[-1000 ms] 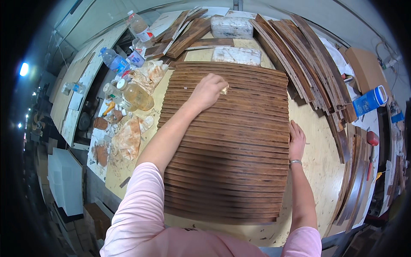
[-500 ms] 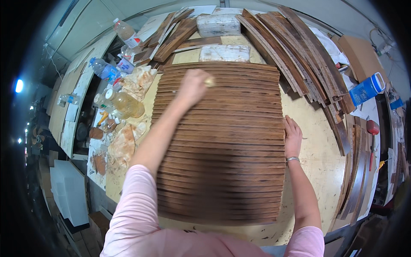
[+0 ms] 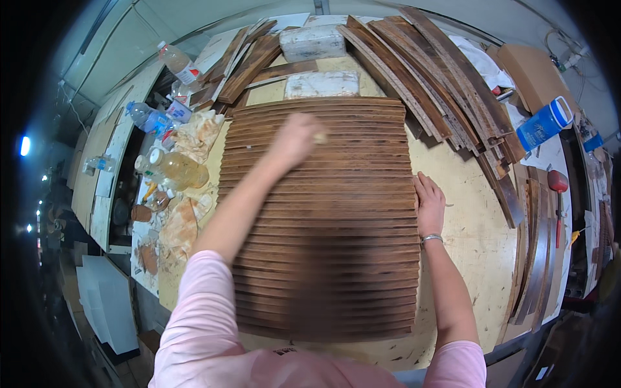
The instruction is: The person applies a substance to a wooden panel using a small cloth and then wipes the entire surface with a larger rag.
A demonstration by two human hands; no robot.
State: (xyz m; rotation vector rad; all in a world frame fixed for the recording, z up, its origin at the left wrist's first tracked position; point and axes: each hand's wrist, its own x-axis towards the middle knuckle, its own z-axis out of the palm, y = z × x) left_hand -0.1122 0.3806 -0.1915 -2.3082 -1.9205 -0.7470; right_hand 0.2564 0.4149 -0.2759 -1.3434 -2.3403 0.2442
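A dark brown slatted wooden panel (image 3: pixel 362 213) with long horizontal ridges lies flat in the middle of the table. My left hand (image 3: pixel 296 139) is over its far part, closed on a small pale-yellow wad (image 3: pixel 320 138). Most of the wad is hidden by my fingers, so whether it is cloth or sponge is unclear. At the panel's right edge rests my right hand (image 3: pixel 429 205), fingers stretched out and touching the side, holding nothing. A dark blur covers the near middle of the panel.
Wooden strips (image 3: pixel 446 84) are piled at the far right, near two whitish wrapped blocks (image 3: pixel 322 85). Left of the panel are stained cloths (image 3: pixel 197 136), a jar of yellowish liquid (image 3: pixel 184 170) and plastic bottles (image 3: pixel 150 119). A blue jug (image 3: pixel 542 126) stands at right.
My left hand has moved a little right and nearer across the panel with the wad. My right hand stays at the right edge. The whole view has shifted slightly.
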